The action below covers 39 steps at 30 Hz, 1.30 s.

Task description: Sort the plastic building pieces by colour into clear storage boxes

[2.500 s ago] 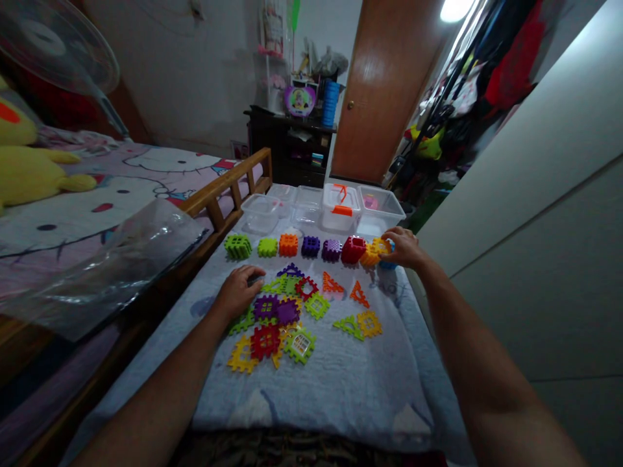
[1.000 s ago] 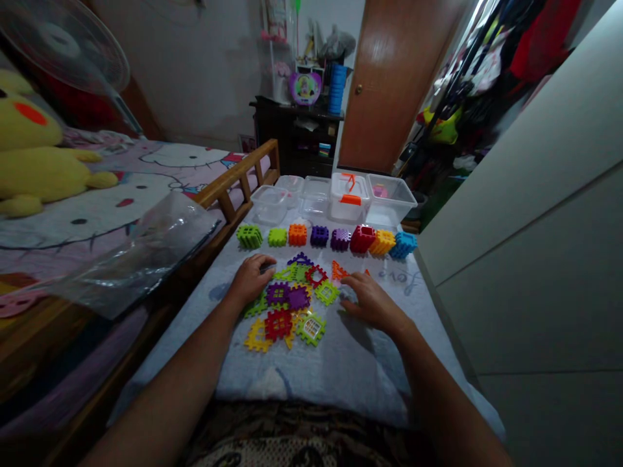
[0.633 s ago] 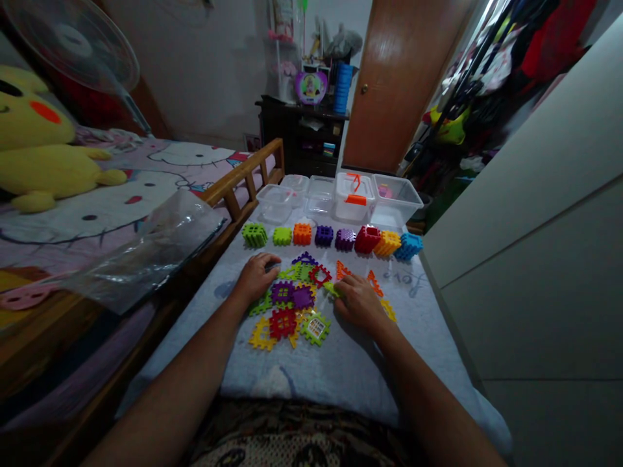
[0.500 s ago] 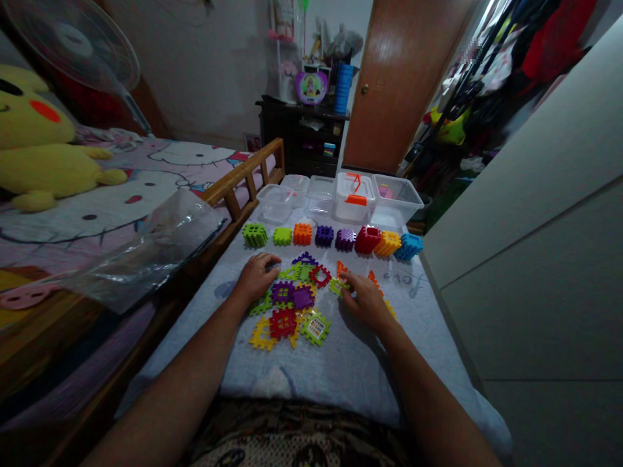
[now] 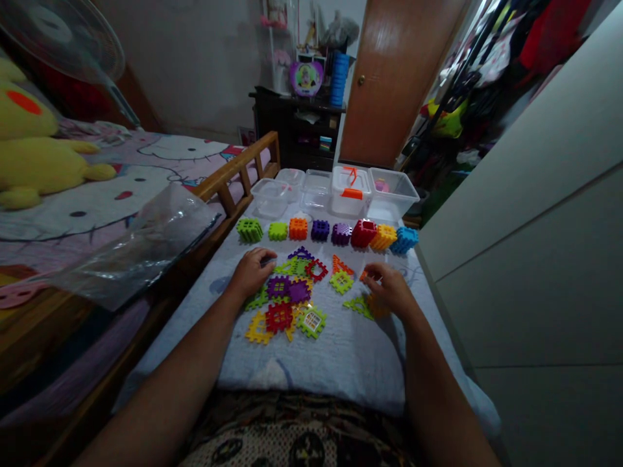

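Note:
Flat plastic interlocking building pieces lie spread on the cloth-covered table. My left hand [image 5: 252,271] rests at the left edge of the pile with loosely curved fingers and nothing visible in it. Nearest to it are a purple window piece [image 5: 279,287] and a green triangle [image 5: 286,266]. On the right, the fingers of my right hand [image 5: 393,288] close on an orange piece [image 5: 364,275], mostly hidden by them. Below that hand lie a green triangle piece [image 5: 357,305] and a yellow piece partly covered. A lime square piece [image 5: 341,281] lies to its left, beside an orange triangle [image 5: 341,264].
Sorted stacks of pieces stand in a row behind, from a green stack [image 5: 250,230] to a blue stack [image 5: 405,240]. Clear plastic containers [image 5: 270,198] and a lidded box [image 5: 351,191] line the far edge. A wooden bed rail [image 5: 238,172] borders the left, a white cabinet [image 5: 535,259] the right.
My right hand has moved right from the lime square piece, which now lies uncovered, to the orange piece. The green triangle below it has come into view. My left hand stays by the pile.

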{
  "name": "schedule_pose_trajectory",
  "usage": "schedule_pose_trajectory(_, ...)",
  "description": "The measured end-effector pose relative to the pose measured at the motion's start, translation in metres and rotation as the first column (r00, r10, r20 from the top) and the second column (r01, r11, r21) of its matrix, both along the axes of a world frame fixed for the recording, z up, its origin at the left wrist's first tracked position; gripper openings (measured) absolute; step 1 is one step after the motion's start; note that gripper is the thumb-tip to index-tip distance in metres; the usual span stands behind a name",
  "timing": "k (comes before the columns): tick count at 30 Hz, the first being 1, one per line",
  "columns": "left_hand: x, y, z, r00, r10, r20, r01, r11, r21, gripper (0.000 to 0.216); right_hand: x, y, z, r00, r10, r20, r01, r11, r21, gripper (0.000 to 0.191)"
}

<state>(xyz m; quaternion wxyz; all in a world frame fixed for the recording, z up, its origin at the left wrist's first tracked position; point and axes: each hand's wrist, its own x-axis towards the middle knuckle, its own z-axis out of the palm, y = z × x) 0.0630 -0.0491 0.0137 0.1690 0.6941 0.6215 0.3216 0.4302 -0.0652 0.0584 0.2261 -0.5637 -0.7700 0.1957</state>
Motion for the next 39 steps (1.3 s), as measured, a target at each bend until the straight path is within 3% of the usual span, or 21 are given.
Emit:
schedule_pose_trajectory(2, 0.000, 0.001, 0.000, 1.000, 0.000, -0.004, 0.000, 1.000, 0.006, 0.030, 0.011, -0.006, 0.009, 0.993, 0.101, 0.057, -0.094, 0.989, -0.117, 0.015)
schedule_pose_trajectory(5, -0.001, 0.002, -0.001, 1.000, -0.010, -0.015, 0.010, 1.000, -0.003, 0.029, 0.015, -0.022, 0.020, 0.976, 0.185, 0.115, -0.162, 0.969, -0.186, 0.015)
schedule_pose_trajectory(10, -0.001, 0.001, 0.000, 1.000, 0.008, -0.016, -0.009, 1.000, -0.023, 0.028, 0.001, -0.041, 0.019, 0.951, 0.232, 0.206, -0.197, 0.964, -0.176, 0.033)
schedule_pose_trajectory(15, 0.001, 0.000, 0.003, 1.000, 0.015, -0.011, -0.016, 0.999, -0.039, 0.026, -0.011, -0.037, 0.010, 0.943, 0.172, 0.286, -0.154, 0.984, -0.086, 0.032)
schedule_pose_trajectory(18, 0.002, 0.000, 0.004, 1.000, 0.020, -0.014, -0.020, 0.999, -0.037, 0.025, -0.028, -0.042, 0.015, 0.951, 0.135, 0.279, -0.137, 0.991, -0.014, 0.031)
schedule_pose_trajectory(21, 0.001, 0.000, 0.004, 1.000, 0.011, -0.011, -0.012, 0.999, -0.030, 0.025, -0.058, -0.058, 0.021, 0.942, 0.269, 0.201, -0.268, 0.963, -0.034, 0.030)
schedule_pose_trajectory(24, 0.000, 0.001, 0.004, 1.000, 0.008, -0.008, -0.008, 1.000, -0.027, 0.026, -0.092, -0.077, 0.021, 0.914, 0.313, 0.259, -0.310, 0.949, -0.052, 0.046)
schedule_pose_trajectory(28, 0.000, 0.001, 0.004, 1.000, -0.001, -0.007, 0.001, 1.000, -0.029, 0.026, -0.113, -0.087, 0.012, 0.902, 0.276, 0.333, -0.274, 0.960, -0.052, 0.038)
schedule_pose_trajectory(32, 0.000, 0.001, 0.003, 1.000, -0.002, -0.014, 0.002, 1.000, -0.027, 0.024, -0.102, -0.076, 0.013, 0.921, 0.256, 0.294, -0.262, 0.965, -0.020, 0.036)
schedule_pose_trajectory(36, 0.000, 0.002, 0.002, 1.000, -0.016, -0.018, 0.015, 1.000, -0.024, 0.026, -0.080, -0.047, 0.021, 0.951, 0.058, 0.303, -0.092, 0.991, 0.098, 0.038)
schedule_pose_trajectory(39, 0.000, 0.002, 0.002, 1.000, -0.021, -0.020, 0.020, 1.000, -0.016, 0.027, -0.071, -0.027, 0.019, 0.928, -0.076, 0.364, 0.031, 0.991, 0.127, 0.037)
